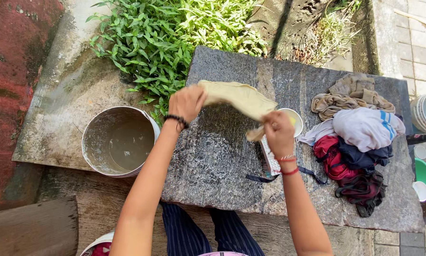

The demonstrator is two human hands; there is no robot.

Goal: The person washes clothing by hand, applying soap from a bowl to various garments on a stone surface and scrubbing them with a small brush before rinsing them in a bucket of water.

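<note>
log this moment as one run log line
left hand: grips beige cloth | right hand: grips its other end | cloth: held above stone slab | clothes pile: on slab, right

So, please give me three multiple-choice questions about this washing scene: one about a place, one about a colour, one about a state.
1. Where is the pile of clothes?
A. in the bucket
B. on the right part of the stone slab
C. on the plants

2. Which colour is the cloth in both hands?
A. beige
B. blue
C. black

3. How is the bucket?
A. overturned
B. covered by a lid
C. upright, with murky water inside

Answers: 1 B, the pile lies on the slab's right part. 2 A, the left hand and right hand grip a beige cloth. 3 C, its open top shows water.
</note>
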